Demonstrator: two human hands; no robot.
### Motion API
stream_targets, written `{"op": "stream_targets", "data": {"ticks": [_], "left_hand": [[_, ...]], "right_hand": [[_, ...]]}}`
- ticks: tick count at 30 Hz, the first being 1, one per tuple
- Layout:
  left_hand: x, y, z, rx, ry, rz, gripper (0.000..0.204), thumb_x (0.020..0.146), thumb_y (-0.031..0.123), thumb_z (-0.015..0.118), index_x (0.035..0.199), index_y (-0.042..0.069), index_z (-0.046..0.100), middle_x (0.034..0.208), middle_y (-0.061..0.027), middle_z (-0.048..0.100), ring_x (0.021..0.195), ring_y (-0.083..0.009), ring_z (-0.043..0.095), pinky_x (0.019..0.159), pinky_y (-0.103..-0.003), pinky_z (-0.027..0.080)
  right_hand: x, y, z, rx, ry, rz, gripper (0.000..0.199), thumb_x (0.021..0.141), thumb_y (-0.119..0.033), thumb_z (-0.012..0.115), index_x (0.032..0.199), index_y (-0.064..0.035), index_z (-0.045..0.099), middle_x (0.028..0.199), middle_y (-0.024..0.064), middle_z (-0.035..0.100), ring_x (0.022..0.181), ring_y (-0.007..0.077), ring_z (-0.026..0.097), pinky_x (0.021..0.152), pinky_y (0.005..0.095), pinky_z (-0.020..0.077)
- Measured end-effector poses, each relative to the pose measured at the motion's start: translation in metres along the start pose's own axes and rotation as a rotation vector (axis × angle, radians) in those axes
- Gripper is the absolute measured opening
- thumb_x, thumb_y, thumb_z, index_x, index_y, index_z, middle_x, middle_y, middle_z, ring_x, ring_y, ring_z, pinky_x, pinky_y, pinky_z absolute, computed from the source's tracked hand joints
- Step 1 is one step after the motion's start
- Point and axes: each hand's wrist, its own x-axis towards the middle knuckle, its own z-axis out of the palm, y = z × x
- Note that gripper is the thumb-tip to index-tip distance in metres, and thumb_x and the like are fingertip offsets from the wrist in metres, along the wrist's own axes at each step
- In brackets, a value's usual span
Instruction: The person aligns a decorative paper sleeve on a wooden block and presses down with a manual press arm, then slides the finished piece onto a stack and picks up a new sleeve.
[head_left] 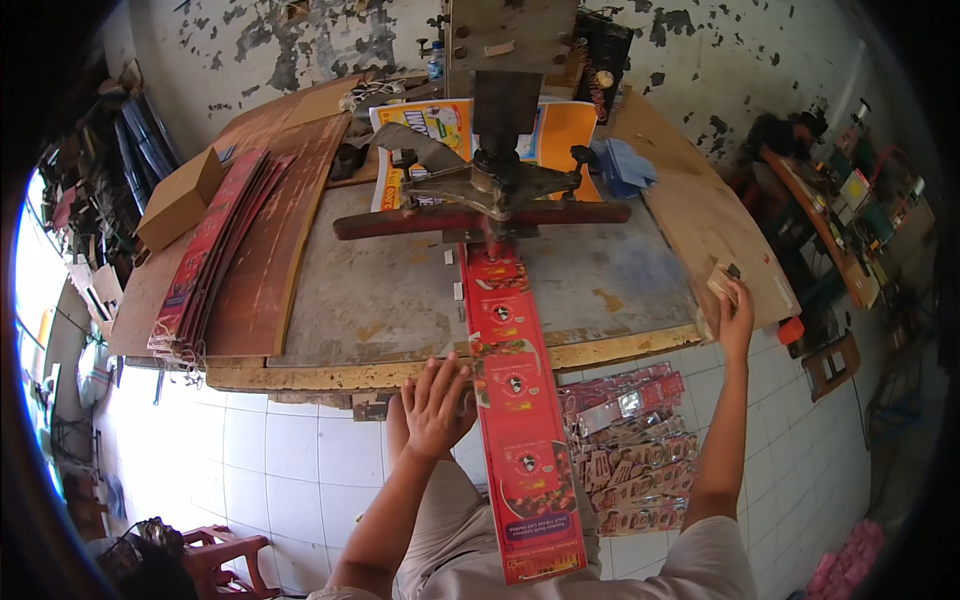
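Showing grey-topped worktable (370,280) across mid-frame, press (492,187) at upper centre. Running long red strip (520,388) from frame centre to bottom centre, long axis near-vertical. Resting left hand (436,408) nearer, fingers apart, beside strip's left edge; reaching right hand (736,318) mid-right, touching small tan block (717,279), can't tell if clamping.

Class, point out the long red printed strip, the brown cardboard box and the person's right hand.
Long red printed strip (516,387): head view, middle of its printed face.
Brown cardboard box (180,200): head view, on its broad visible face.
Right hand (736,318): head view, back of the hand.
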Motion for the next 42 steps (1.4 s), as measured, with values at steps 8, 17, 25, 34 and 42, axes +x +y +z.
{"op": "stream_targets", "data": {"ticks": [8, 17, 25, 34, 42], "left_hand": [[-0.004, -0.004, -0.006, -0.01, -0.01, -0.019, 0.049, 0.094, 0.028, 0.078, 0.142, 0.02, 0.073, 0.159, -0.0024, 0.066, 0.15, -0.0252, 0.055, 0.133, -0.049, 0.022], [-0.001, 0.0, -0.005, -0.038, 0.008, -0.024, 0.048, 0.094, 0.027, 0.078, 0.141, 0.02, 0.074, 0.158, -0.0023, 0.066, 0.151, -0.0256, 0.054, 0.134, -0.05, 0.02], [-0.008, -0.005, -0.002, 0.009, -0.044, 0.023, 0.056, 0.096, 0.039, 0.072, 0.147, 0.015, 0.069, 0.165, -0.0071, 0.059, 0.158, -0.0312, 0.046, 0.131, -0.056, 0.019], [-0.005, -0.002, 0.0, 0.0, -0.017, 0.013, 0.053, 0.094, 0.032, 0.077, 0.144, 0.017, 0.07, 0.162, -0.0055, 0.063, 0.155, -0.0297, 0.049, 0.131, -0.054, 0.02], [-0.004, -0.002, -0.002, -0.011, -0.006, 0.017, 0.052, 0.094, 0.03, 0.077, 0.144, 0.017, 0.07, 0.161, -0.0054, 0.063, 0.155, -0.0293, 0.049, 0.131, -0.054, 0.02]], "right_hand": [[-0.101, -0.161, 0.062, -0.074, -0.044, -0.308, 0.041, 0.119, -0.033, 0.045, 0.142, -0.0093, 0.07, 0.162, 0.0129, 0.06, 0.155, 0.0384, 0.047, 0.128, 0.0615, 0.0292], [-0.141, -0.178, 0.115, 0.095, 0.277, -0.16, 0.056, 0.122, -0.039, 0.028, 0.139, -0.0104, 0.073, 0.155, 0.0095, 0.065, 0.154, 0.0367, 0.048, 0.132, 0.0613, 0.0199], [-0.145, -0.176, 0.107, 0.098, 0.207, -0.167, 0.054, 0.122, -0.038, 0.029, 0.14, -0.0097, 0.072, 0.154, 0.0092, 0.065, 0.154, 0.0364, 0.047, 0.133, 0.0616, 0.0179], [-0.148, -0.178, 0.103, 0.098, 0.183, -0.15, 0.053, 0.122, -0.036, 0.031, 0.143, -0.0085, 0.07, 0.157, 0.0101, 0.062, 0.156, 0.0372, 0.045, 0.134, 0.0642, 0.018], [-0.157, -0.192, 0.09, 0.132, 0.11, -0.115, 0.045, 0.121, -0.033, 0.041, 0.144, -0.0061, 0.068, 0.164, 0.0118, 0.056, 0.161, 0.0402, 0.038, 0.133, 0.0654, 0.0202]]}}
